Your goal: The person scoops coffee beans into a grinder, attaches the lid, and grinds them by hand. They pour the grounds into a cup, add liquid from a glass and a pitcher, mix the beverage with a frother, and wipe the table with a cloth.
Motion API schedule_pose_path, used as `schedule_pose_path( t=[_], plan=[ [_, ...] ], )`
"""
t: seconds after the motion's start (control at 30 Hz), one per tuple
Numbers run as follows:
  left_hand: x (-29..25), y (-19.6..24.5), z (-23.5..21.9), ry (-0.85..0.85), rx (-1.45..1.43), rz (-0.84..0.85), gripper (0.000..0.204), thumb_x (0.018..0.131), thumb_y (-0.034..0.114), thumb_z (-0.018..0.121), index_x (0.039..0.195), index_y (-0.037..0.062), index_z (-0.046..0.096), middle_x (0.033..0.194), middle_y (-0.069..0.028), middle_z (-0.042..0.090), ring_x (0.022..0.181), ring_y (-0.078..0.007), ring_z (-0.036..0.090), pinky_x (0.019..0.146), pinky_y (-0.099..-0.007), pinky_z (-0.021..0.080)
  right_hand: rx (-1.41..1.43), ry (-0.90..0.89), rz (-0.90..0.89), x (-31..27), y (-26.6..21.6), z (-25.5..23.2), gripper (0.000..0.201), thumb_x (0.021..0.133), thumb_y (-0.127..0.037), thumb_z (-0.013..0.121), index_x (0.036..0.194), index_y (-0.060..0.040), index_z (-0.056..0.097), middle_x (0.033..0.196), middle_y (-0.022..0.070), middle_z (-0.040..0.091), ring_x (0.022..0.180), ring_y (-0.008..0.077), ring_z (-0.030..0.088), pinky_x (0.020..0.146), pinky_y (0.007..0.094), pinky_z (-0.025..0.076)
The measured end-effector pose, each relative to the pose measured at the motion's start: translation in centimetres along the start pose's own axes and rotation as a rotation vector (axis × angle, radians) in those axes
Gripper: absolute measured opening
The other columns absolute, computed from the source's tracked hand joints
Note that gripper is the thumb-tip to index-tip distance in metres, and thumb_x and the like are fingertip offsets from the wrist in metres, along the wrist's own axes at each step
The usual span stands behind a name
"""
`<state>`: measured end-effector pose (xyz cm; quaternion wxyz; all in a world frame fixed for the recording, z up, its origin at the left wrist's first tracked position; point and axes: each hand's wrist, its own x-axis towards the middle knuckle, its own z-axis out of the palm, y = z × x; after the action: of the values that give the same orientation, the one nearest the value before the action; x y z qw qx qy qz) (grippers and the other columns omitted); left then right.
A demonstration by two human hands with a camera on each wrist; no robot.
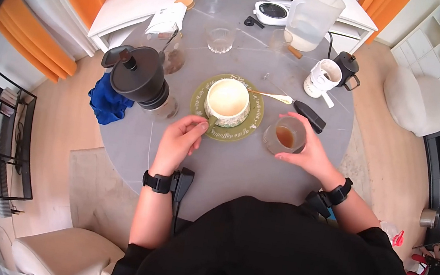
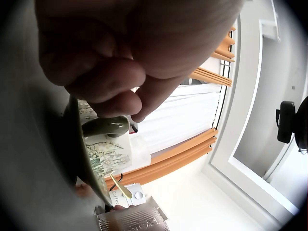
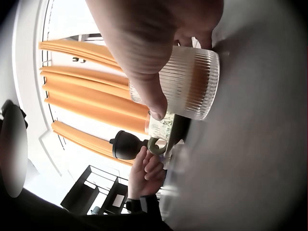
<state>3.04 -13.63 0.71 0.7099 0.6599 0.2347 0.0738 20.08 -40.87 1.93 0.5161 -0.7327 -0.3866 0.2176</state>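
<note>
A cream cup (image 1: 228, 97) with floral sides and a green handle (image 2: 107, 126) stands on a green saucer (image 1: 252, 121) with white lettering. My left hand (image 1: 180, 136) is at that handle, thumb and curled fingers pinching it. To the right, my right hand (image 1: 312, 152) grips a clear ribbed glass (image 3: 190, 82) round its side, thumb on the near side and fingers on the far one. Some brown liquid (image 1: 284, 137) lies in the bottom of the glass. A spoon (image 1: 275, 97) with a golden handle reaches from the saucer's right edge.
Left of the cup stands a black coffee grinder (image 1: 140, 76) beside a blue cloth (image 1: 108, 99). Behind are an empty glass (image 1: 220, 41), a scale (image 1: 272, 12) and a water pitcher (image 1: 313, 20). A white mug (image 1: 321, 79), black kettle (image 1: 347, 68) and black case (image 1: 309, 116) stand right.
</note>
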Motion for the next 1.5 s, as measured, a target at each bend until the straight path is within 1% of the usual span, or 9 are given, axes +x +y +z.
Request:
schedule_pose_path(
  t=[0.03,0.33,0.73,0.97,1.17,1.27,1.33,1.4,1.5],
  plan=[
    [0.0,0.0,0.0,0.004,-0.004,-0.001,0.019,0.097,0.02,0.06,0.107,0.0034,0.064,0.065,0.0044,0.054,0.053,-0.0024,0.044,0.047,-0.0189,0.031,0.086,-0.014,0.003,0.1,0.2,0.2,0.084,0.069,-0.013,0.087,0.139,-0.0054,0.041,0.139,0.0079,0.051,0.131,0.02,0.047,0.111,0.0361,0.036],
    [0.0,0.4,0.3,-0.089,0.121,-0.014,0.026,0.1,0.024,0.058,0.113,0.0035,0.065,0.065,0.0047,0.054,0.052,-0.001,0.041,0.047,-0.0182,0.03,0.081,-0.014,0.045,0.1,1.2,0.3,0.075,0.069,-0.007,0.085,0.133,-0.0056,0.045,0.136,0.0062,0.053,0.127,0.0163,0.049,0.109,0.0342,0.038],
    [0.4,-0.2,0.2,-0.139,0.08,0.022,0.024,0.103,0.024,0.051,0.105,0.0046,0.064,0.068,0.0032,0.054,0.055,-0.003,0.044,0.052,-0.0182,0.034,0.091,-0.016,0.063,0.1,1.4,0.3,0.076,0.069,-0.01,0.086,0.134,-0.0051,0.045,0.137,0.0068,0.053,0.126,0.0162,0.049,0.109,0.034,0.037],
    [0.4,-0.5,0.2,-0.102,0.066,0.04,0.025,0.104,0.024,0.05,0.104,0.0036,0.064,0.07,0.0032,0.056,0.059,-0.004,0.047,0.056,-0.019,0.037,0.079,-0.023,0.056,0.2,1.1,0.1,0.075,0.069,-0.01,0.086,0.132,-0.0053,0.046,0.136,0.0067,0.054,0.125,0.016,0.049,0.108,0.0341,0.038],
    [0.4,-0.3,0.0,-0.105,0.039,0.026,0.025,0.103,0.024,0.05,0.104,0.0034,0.065,0.07,0.0034,0.055,0.059,-0.0042,0.046,0.056,-0.0193,0.037,0.047,0.045,0.088,1.3,-3.2,-0.7,0.08,0.066,-0.013,0.088,0.134,-0.004,0.047,0.129,0.0063,0.057,0.121,0.0158,0.052,0.106,0.0332,0.04],
    [0.5,-0.5,0.0,-0.113,0.041,0.04,0.024,0.103,0.023,0.052,0.103,0.0034,0.065,0.069,0.0036,0.054,0.058,-0.0043,0.046,0.054,-0.02,0.037,0.008,0.053,0.011,3.5,-6.1,-1.8,0.085,0.064,-0.015,0.089,0.136,-0.0029,0.046,0.127,0.0062,0.057,0.12,0.0152,0.053,0.104,0.0326,0.041],
    [0.4,-0.4,0.1,-0.11,0.038,0.048,0.023,0.102,0.023,0.053,0.102,0.0037,0.066,0.068,0.0036,0.054,0.057,-0.0043,0.046,0.053,-0.0205,0.037,-0.179,0.027,-0.075,5.4,-7.4,-2.2,0.085,0.064,-0.016,0.089,0.135,-0.0019,0.046,0.126,0.0065,0.057,0.119,0.0148,0.052,0.103,0.032,0.041],
    [0.2,0.1,0.2,-0.114,0.083,0.041,0.024,0.103,0.022,0.052,0.106,0.0019,0.065,0.067,0.0041,0.05,0.057,-0.0043,0.043,0.054,-0.0197,0.035,-0.259,0.026,-0.136,7.2,-6.9,-2.0,0.084,0.064,-0.016,0.088,0.135,-0.0026,0.046,0.127,0.0087,0.058,0.121,0.0188,0.054,0.104,0.0334,0.042],
    [0.3,0.0,0.1,-0.125,0.08,0.043,0.025,0.103,0.022,0.052,0.105,0.0013,0.065,0.067,0.0043,0.049,0.057,-0.0043,0.043,0.054,-0.0199,0.034,-0.552,0.035,-0.331,9.4,-6.7,-1.1,0.078,0.065,-0.016,0.084,0.133,-0.0056,0.048,0.13,0.0137,0.055,0.123,0.0308,0.052,0.106,0.0386,0.041]
  ],
)
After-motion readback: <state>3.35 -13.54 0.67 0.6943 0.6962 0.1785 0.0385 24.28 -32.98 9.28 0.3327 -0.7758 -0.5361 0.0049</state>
